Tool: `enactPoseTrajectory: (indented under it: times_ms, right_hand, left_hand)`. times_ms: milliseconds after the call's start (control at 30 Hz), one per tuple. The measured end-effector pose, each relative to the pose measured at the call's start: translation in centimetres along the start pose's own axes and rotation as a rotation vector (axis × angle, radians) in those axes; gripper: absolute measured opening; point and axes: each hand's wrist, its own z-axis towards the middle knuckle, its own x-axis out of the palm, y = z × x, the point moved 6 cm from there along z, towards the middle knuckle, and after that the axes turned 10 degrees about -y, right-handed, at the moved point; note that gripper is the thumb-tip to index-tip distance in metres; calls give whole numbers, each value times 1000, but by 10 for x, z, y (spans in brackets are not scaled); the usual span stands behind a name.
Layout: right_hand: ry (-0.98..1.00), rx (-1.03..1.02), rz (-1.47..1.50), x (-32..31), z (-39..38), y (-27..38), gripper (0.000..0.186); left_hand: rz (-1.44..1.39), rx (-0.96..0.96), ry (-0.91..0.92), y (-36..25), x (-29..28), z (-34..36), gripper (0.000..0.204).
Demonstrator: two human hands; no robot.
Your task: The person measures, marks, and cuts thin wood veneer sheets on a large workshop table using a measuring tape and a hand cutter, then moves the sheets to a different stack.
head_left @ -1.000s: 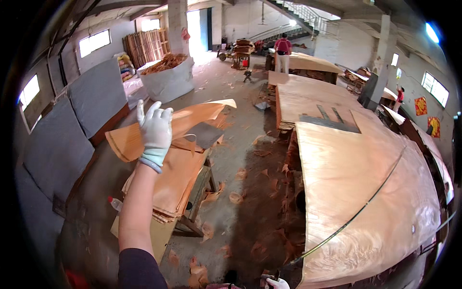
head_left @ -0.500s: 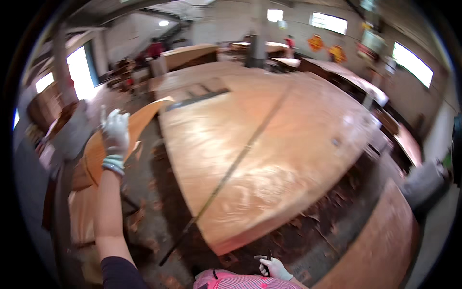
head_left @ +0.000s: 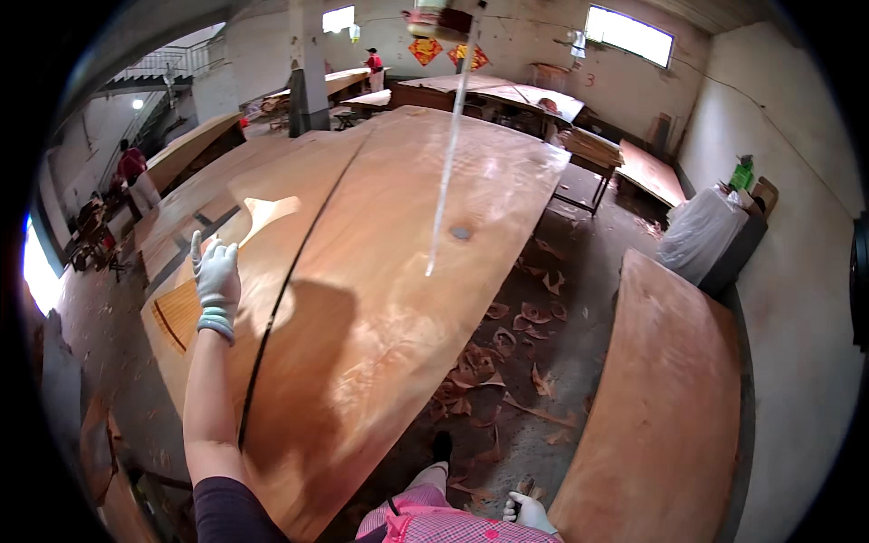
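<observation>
Swung rightward since a second ago, the loose wood sheet and the left fingers have gone from above a small pile to in front of the large wood sheet; the view has turned right as well. Gloved in white, the left fingers are clamped on the loose sheet, one of them pointing up. It runs past them both ways: a pale curved end beyond them to the right, a lined end below them to the left. Whether it touches the large sheet is unclear. Dark flat bars show just beyond the left fingers, and a long dark rod crosses the large sheet to their right. Farther right of them hangs a white cord.

Low down, the right fingers, also gloved, are curled; whether they grip anything cannot be made out. A pink checked apron is to their left, a brown board just to their right, and wood scraps lie beyond them.
</observation>
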Motion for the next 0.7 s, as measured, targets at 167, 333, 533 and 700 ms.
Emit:
enactPoseTrajectory:
  times_ms: [167, 333, 533, 700]
  right_hand:
    - [-44, -147, 67, 42, 25, 120, 14]
    - [-21, -249, 79, 96, 41, 250, 14]
    - [82, -119, 149, 141, 73, 353, 15]
    - [104, 121, 212, 137, 127, 442, 18]
  left_hand:
    - [-64, -37, -28, -102, 99, 35, 16]
    - [-204, -131, 79, -195, 198, 43, 14]
    - [-278, -176, 173, -296, 284, 33, 16]
    - [-331, -213, 196, -393, 328, 16, 13]
